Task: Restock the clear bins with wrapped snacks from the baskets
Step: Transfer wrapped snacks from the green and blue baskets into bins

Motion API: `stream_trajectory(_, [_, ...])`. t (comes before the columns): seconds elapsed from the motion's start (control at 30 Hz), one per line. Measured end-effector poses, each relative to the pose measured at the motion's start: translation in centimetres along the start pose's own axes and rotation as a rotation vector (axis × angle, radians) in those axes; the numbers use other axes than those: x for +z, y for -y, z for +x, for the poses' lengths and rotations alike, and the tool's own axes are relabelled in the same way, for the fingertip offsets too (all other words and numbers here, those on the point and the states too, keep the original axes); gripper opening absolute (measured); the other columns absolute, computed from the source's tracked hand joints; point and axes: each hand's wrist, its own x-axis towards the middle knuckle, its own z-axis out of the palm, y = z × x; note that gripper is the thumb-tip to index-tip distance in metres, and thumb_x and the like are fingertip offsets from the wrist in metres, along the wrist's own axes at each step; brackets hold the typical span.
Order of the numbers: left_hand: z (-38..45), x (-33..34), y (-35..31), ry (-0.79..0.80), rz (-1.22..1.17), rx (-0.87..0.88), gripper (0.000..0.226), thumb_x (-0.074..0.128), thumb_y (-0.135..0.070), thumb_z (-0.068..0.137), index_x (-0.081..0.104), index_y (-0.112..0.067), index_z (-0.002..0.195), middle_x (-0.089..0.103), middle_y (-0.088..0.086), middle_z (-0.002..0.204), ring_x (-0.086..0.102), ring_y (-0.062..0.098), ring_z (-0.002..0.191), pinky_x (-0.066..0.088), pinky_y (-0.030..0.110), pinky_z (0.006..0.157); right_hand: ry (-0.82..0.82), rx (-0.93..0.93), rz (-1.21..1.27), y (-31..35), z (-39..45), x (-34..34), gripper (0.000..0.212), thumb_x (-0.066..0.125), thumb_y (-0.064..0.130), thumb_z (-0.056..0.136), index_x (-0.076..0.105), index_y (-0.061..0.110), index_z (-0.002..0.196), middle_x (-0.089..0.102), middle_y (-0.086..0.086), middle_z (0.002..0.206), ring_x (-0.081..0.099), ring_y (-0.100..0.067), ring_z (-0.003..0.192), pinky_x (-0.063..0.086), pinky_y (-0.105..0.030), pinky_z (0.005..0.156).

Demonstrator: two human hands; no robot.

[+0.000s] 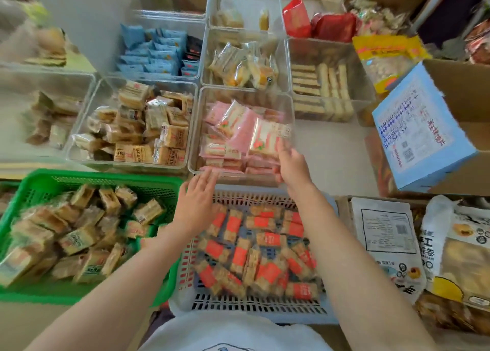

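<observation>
A white slatted basket [254, 307] in front of me holds several red-and-brown wrapped snacks [254, 247]. A green basket [31, 188] at the left holds tan wrapped cakes [79, 234]. Beyond the baskets stands a clear bin [195, 127] of pink wrapped snacks [233, 135]. My right hand [293, 165] reaches over that bin's near right corner and grips a pink-and-white packet [267, 138] at its lower edge. My left hand [197, 199] hovers flat over the white basket's far edge, fingers apart, holding nothing.
More clear bins stand around: tan cakes [138, 122], blue packets [156, 50], yellow-filled sandwiches [246, 64], stacked wafers [323, 90]. A blue-lidded cardboard box [416, 127] sits at the right, large snack bags [392, 242] in a box below it.
</observation>
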Motion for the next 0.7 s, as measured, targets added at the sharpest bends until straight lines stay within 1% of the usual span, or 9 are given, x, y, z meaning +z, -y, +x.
stream_trajectory(0.1, [0.2, -0.7, 0.0, 0.030, 0.020, -0.016, 0.078, 0.049, -0.039, 0.097, 0.005, -0.023, 0.160, 0.005, 0.002, 0.167, 0.012, 0.029, 0.151, 0.018, 0.048, 0.121, 0.019, 0.117, -0.056, 0.6, 3.5, 1.7, 0.031, 0.057, 0.040, 0.100, 0.060, 0.010, 0.105, 0.059, -0.002, 0.067, 0.048, -0.011, 0.044, 0.036, -0.022, 0.039])
stream_trajectory(0.17, [0.4, -1.3, -0.3, 0.037, 0.000, -0.036, 0.074, 0.048, -0.033, 0.097, 0.011, -0.023, 0.159, 0.010, 0.002, 0.167, 0.017, 0.030, 0.149, 0.022, 0.047, 0.119, -0.058, 0.183, -0.268, 0.3, 4.4, 2.2, 0.024, 0.060, 0.027, 0.096, 0.056, 0.010, 0.111, 0.062, -0.005, 0.076, 0.055, -0.017, 0.054, 0.040, -0.024, 0.044])
stream_trajectory(0.27, [0.6, -1.6, -0.1, 0.029, -0.013, -0.043, 0.071, 0.048, -0.030, 0.096, 0.016, -0.023, 0.159, 0.015, 0.001, 0.166, 0.022, 0.030, 0.147, 0.026, 0.046, 0.117, -0.190, -0.002, -0.548, 0.0, 3.8, 2.9, 0.039, 0.052, 0.018, 0.094, 0.045, 0.007, 0.132, 0.056, -0.009, 0.119, 0.060, -0.028, 0.096, 0.051, -0.037, 0.075])
stream_trajectory(0.37, [0.8, -1.6, 0.2, 0.049, -0.004, -0.027, 0.072, 0.049, -0.033, 0.098, 0.012, -0.026, 0.159, 0.013, -0.001, 0.166, 0.018, 0.028, 0.149, 0.025, 0.046, 0.117, -0.180, -0.208, -0.801, -0.6, 2.6, 3.6, 0.048, 0.052, 0.017, 0.094, 0.040, 0.013, 0.140, 0.044, -0.011, 0.132, 0.055, -0.029, 0.108, 0.049, -0.040, 0.085])
stream_trajectory(0.47, [0.8, -1.5, 0.4, 0.047, -0.009, -0.024, 0.072, 0.049, -0.035, 0.098, 0.012, -0.027, 0.159, 0.013, -0.002, 0.166, 0.017, 0.026, 0.149, 0.024, 0.046, 0.118, -0.175, -0.318, -0.883, -2.3, 1.2, 3.8, 0.034, 0.051, 0.013, 0.094, 0.051, 0.012, 0.128, 0.047, -0.011, 0.125, 0.055, -0.028, 0.103, 0.053, -0.044, 0.088])
stream_trajectory(0.53, [0.9, -1.5, 0.5, 0.041, -0.015, -0.019, 0.073, 0.050, -0.035, 0.098, 0.012, -0.027, 0.160, 0.013, -0.002, 0.166, 0.017, 0.026, 0.149, 0.026, 0.046, 0.117, -0.142, -0.404, -0.800, -3.6, -0.7, 4.0, 0.025, 0.049, 0.009, 0.095, 0.058, 0.010, 0.118, 0.055, -0.007, 0.114, 0.058, -0.024, 0.094, 0.053, -0.037, 0.076])
stream_trajectory(0.6, [0.8, -1.3, 0.5, 0.049, -0.026, -0.008, 0.075, 0.051, -0.037, 0.098, 0.009, -0.027, 0.160, 0.010, -0.002, 0.167, 0.016, 0.026, 0.149, 0.029, 0.046, 0.115, -0.017, -0.418, -0.728, -4.5, -2.8, 4.4, 0.021, 0.046, 0.010, 0.099, 0.061, 0.012, 0.113, 0.059, 0.002, 0.086, 0.055, -0.016, 0.070, 0.040, -0.026, 0.057])
stream_trajectory(0.63, [0.6, -1.2, 0.6, 0.063, -0.040, 0.000, 0.077, 0.051, -0.038, 0.098, 0.006, -0.028, 0.160, 0.007, -0.003, 0.167, 0.014, 0.026, 0.150, 0.031, 0.047, 0.115, 0.062, -0.380, -0.711, -4.9, -3.7, 4.7, 0.020, 0.044, 0.013, 0.101, 0.060, 0.014, 0.113, 0.056, 0.005, 0.075, 0.050, -0.014, 0.059, 0.034, -0.026, 0.052])
stream_trajectory(0.7, [-0.2, -1.0, 0.8, 0.074, -0.103, -0.005, 0.080, 0.053, -0.038, 0.097, 0.004, -0.027, 0.160, 0.001, -0.003, 0.167, 0.005, 0.025, 0.153, 0.031, 0.049, 0.117, 0.242, -0.270, -0.708, -6.0, -5.0, 5.3, 0.018, 0.042, 0.021, 0.104, 0.056, 0.020, 0.116, 0.054, 0.003, 0.067, 0.045, -0.014, 0.050, 0.032, -0.029, 0.048])
